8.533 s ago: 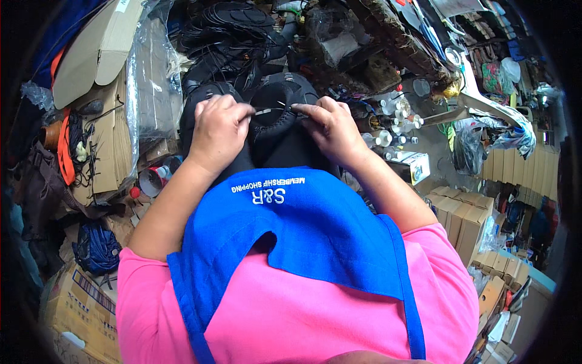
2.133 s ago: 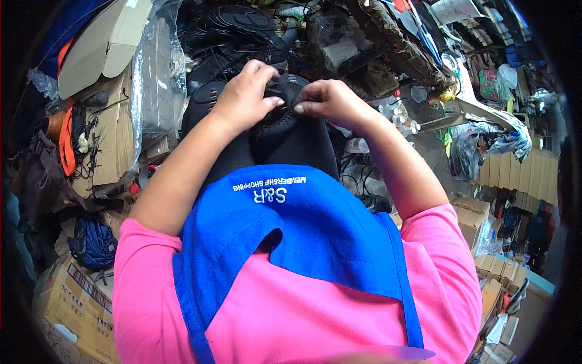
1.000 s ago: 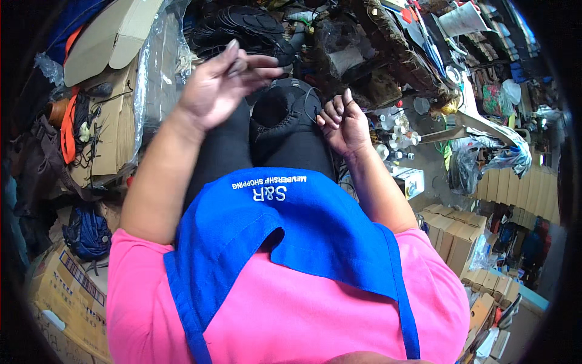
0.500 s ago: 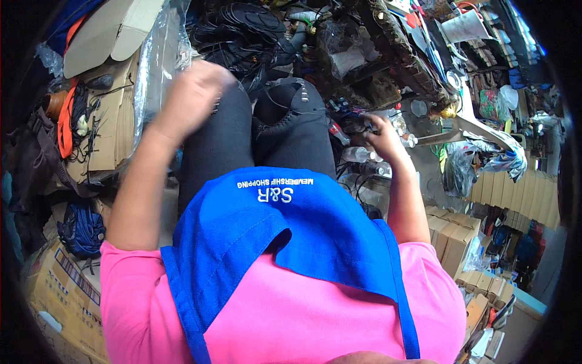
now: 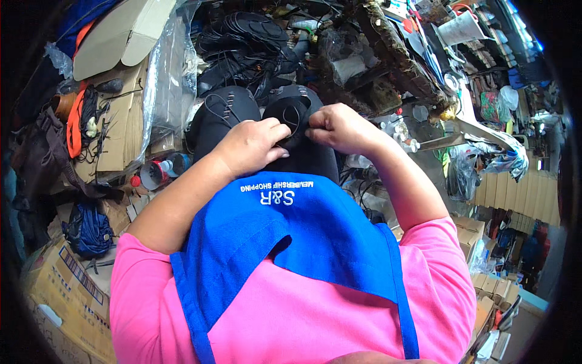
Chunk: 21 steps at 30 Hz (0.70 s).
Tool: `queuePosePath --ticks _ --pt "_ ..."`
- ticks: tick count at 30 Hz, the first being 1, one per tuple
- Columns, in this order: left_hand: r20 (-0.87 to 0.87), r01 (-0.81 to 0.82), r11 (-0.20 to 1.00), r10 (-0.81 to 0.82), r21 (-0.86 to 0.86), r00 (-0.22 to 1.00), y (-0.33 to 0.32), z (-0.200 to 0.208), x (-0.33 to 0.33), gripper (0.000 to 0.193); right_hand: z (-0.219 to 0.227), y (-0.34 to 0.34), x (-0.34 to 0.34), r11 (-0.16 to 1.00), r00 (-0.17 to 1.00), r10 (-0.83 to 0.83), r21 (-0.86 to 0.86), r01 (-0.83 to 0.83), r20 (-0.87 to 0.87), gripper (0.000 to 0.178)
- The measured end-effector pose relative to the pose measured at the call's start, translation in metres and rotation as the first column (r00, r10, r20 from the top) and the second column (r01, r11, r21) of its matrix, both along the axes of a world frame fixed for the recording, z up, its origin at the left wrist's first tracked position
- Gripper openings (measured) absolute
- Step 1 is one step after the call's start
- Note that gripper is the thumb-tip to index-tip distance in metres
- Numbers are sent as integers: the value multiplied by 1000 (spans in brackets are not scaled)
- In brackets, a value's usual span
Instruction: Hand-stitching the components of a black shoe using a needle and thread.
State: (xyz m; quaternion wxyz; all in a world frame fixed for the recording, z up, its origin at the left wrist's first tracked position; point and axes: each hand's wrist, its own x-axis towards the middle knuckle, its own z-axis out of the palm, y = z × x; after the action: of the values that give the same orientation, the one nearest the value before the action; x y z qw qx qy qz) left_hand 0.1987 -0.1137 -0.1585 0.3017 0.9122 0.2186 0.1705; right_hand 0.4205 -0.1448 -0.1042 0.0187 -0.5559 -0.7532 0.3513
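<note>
Shirt (image 5: pixel 345 315), pink, broad across the lower middle, with a blue apron (image 5: pixel 242 224) hung over it. Legs (image 5: pixel 315 165) in black beyond the apron hem, side by side, knees pointing away. Cardboard (image 5: pixel 124 142) stacked flat at the left, beside clear plastic sheeting (image 5: pixel 167 91); yellowish carton (image 5: pixel 73 303) at the lower left; pale boxes (image 5: pixel 512 197) far over at the right. Past the knees, a heap of black flat pieces and cords (image 5: pixel 242 36); clear bottles (image 5: pixel 400 133) near the right wrist.

Smaller and central: left hand (image 5: pixel 251 145) and right hand (image 5: pixel 345 128), apart from each other, at opposite sides of a black piece (image 5: pixel 301 121) with a rounded opening. Set on the right leg, close to the knee, opening upward. Left thumb and fingers bent toward each other at the near left edge; right thumb and fingertips drawn together by the right rim. Cannot tell what, if anything, lies inside either pinch.

Smallest: dark strand (image 5: pixel 212 95) curving over the left knee, and a thin loop (image 5: pixel 296 115) across the opening. Joined or separate, cannot tell.

Step in hand, judging by pose: thread work along the rim, seemingly unfinished. Called for next, probably: steady left grip, fine right pinch, slack kept free of snags.
</note>
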Motion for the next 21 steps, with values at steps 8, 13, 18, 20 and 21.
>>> queuePosePath --ticks 8,13,18,20,21 --pt "199 -793 446 806 416 558 101 18 -119 29 34 -36 47 909 816 -309 101 405 -489 15" --pt "111 -366 927 374 -85 921 69 31 -27 35 7 -33 18 926 927 -265 197 321 -265 21" --pt "138 -7 904 73 -428 988 58 -2 32 25 -2 -17 0 934 953 -217 237 265 -213 22" --pt "90 2 837 56 -547 994 64 1 39 22 -6 -15 0 922 962 -218 288 258 -163 21" --pt "46 15 834 12 -552 999 68 4 40 20 -6 -15 0 922 962 -219 288 259 -163 21"
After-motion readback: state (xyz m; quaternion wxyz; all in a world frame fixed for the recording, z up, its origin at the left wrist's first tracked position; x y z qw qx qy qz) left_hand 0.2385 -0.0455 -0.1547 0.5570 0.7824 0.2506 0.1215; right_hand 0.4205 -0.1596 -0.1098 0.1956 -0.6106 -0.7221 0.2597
